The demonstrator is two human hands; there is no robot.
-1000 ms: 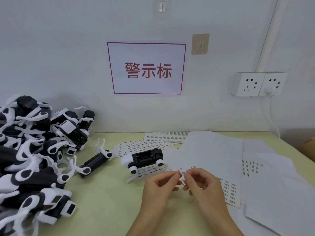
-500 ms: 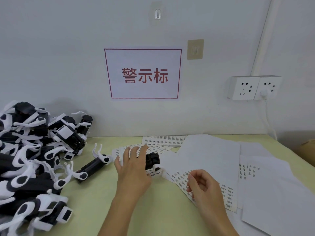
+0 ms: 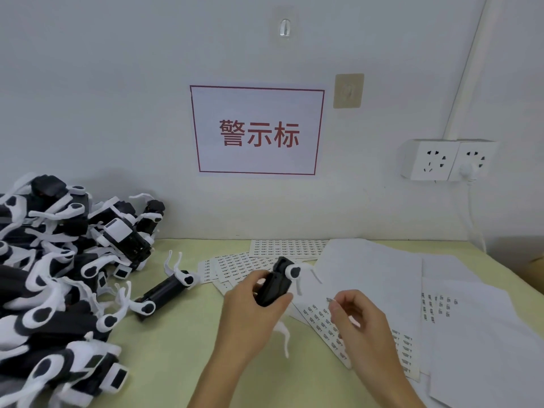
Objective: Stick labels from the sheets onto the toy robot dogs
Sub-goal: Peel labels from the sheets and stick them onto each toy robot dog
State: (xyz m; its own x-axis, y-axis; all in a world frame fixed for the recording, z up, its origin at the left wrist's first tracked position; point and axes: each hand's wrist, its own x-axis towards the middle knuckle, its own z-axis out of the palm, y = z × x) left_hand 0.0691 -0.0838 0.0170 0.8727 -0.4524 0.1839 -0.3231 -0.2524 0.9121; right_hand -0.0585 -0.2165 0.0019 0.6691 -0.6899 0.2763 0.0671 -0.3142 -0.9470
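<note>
1. The left hand (image 3: 250, 316) grips a dog (image 3: 275, 282) by its black body, lifted off the surface (image 3: 164, 357) and tilted, likely so one face turns toward the other hand.
2. The right hand (image 3: 357, 325) has its fingers curled, thumb and forefinger pinched on what looks like a small label (image 3: 330, 300); it is too tiny to be sure. It hangs just right of the dog, probably ready to press the label on.
3. Under that hand lies a label sheet (image 3: 332, 328) with rows partly used, near enough to peel from.
4. More sheets (image 3: 282, 248) lie behind the dog by the wall, and blank backing papers (image 3: 382, 278) are spread to the right, seemingly spent.
5. One dog (image 3: 164, 290) lies alone on the surface left of the hands; whether it is labelled I cannot tell.
6. A pile of dogs (image 3: 56, 284) fills the far left, within the left hand's reach.
7. A sign (image 3: 257, 131) and sockets (image 3: 447, 160) are on the wall.
</note>
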